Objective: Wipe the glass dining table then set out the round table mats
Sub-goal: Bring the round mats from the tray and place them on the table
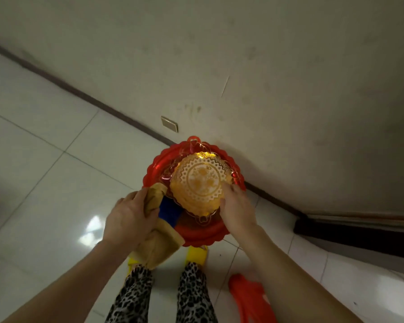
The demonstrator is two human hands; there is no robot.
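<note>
Carrying the round red scalloped plastic tray (205, 231) in both hands, standing, no glass table in view yet. My left hand (131, 217) is clamped on the tray's near-left rim with a tan cleaning cloth (156, 248) pinched under it. My right hand (237, 209) grips the right rim, thumb pressing the stack of round gold lace-cut table mats (200, 183) that sits on the tray. Something blue (169, 212) lies beside the stack, can't tell what.

To do it well: keep tray level, thumb on mats so they don't slide.

Around: white tiled floor (44, 159), wall close ahead, orange plastic bag (250, 297) on the floor by my right foot, a trip risk when turning.
</note>
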